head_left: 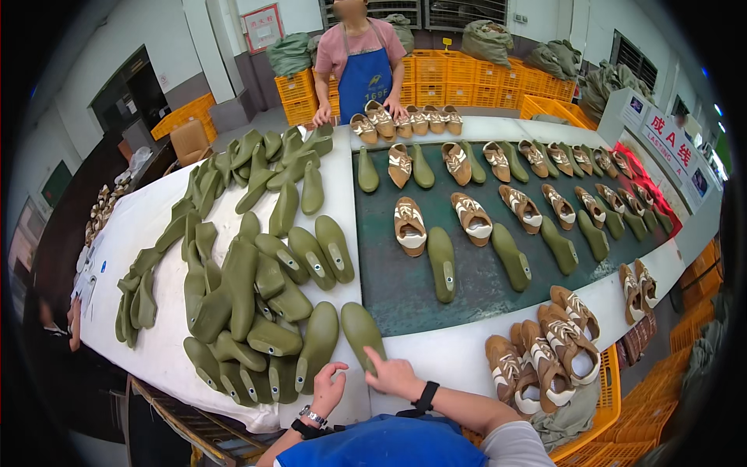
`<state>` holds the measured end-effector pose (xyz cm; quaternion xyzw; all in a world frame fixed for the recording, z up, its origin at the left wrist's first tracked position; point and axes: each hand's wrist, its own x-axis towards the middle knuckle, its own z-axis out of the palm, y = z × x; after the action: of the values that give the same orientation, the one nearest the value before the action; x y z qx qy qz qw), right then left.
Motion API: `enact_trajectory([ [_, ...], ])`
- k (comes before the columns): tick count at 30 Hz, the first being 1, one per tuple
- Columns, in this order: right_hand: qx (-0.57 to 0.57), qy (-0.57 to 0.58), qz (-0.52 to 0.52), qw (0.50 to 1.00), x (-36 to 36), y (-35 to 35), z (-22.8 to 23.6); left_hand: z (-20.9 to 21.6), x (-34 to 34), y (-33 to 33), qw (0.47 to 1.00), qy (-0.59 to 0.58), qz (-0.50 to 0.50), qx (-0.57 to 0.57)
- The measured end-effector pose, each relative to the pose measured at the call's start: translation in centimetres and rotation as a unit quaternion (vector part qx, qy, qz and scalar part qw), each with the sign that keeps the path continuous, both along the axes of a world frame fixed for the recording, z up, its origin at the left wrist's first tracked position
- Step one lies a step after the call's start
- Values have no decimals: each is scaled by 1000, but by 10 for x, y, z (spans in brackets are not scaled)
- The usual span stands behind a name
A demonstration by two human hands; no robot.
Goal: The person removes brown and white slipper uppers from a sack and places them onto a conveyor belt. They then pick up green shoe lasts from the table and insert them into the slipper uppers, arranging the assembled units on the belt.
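Note:
My right hand (394, 378) has its index finger and thumb at the heel end of a green shoe last (360, 331), which lies on the white tabletop. Beside it is my left hand (327, 391), fingers loosely curled and apart with nothing between them. Another green last (318, 342) lies just beyond the left hand, at the edge of a big pile of lasts (241, 288). To the right, brown-and-white sneakers (409, 226) and green lasts (441, 265) stand in rows on a dark green conveyor belt (389, 300).
A co-worker in a blue apron (366, 78) stands across the table beside a row of sneakers (416, 121). More sneakers (545, 354) sit above an orange crate (611, 389) near my right arm. Stacked orange crates (443, 78) and sacks (486, 43) line the back wall.

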<state>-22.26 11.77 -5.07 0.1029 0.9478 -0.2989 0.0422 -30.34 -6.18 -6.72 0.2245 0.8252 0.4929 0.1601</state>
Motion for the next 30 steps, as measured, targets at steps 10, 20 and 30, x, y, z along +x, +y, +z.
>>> enact_trajectory([
  [10,75,-17,-49,996,-124,97,-52,20,11,-34,994,69,-76,-39],
  [20,67,215,-113,968,68,97,53,21,22,-1,965,78,-231,-96],
  [30,296,41,-416,859,310,95,146,34,44,65,897,134,-421,-29],
])
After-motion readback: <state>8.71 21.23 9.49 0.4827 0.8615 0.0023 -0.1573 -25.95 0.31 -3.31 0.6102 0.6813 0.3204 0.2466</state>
